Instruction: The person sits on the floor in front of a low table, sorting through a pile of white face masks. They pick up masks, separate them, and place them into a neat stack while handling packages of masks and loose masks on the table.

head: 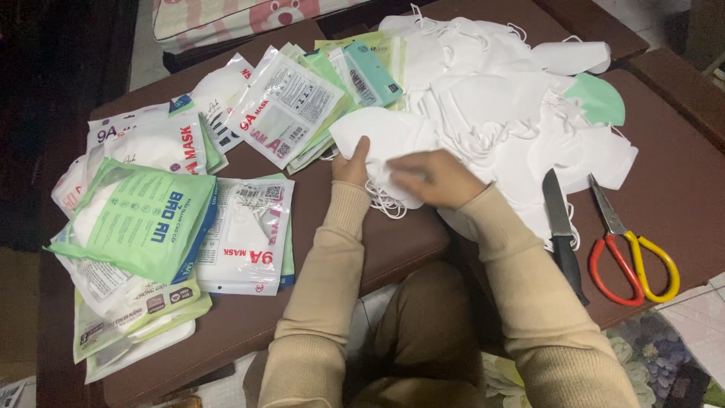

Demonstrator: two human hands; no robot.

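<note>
**Both hands on one white face mask**

At the middle of the brown table [664, 174], the left hand [352, 168] pinches the edge of a white face mask [377, 140] while the right hand [438, 177] presses down on it, fingers closed over the fabric. A pile of loose masks [513, 98] lies far right; packaged masks [143, 219] spread left. A knife [560, 230] and red-and-yellow scissors [627, 253] lie right.

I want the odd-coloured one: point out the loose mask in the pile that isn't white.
The pale green mask at the pile's far right edge; every other loose mask there is white.
</note>
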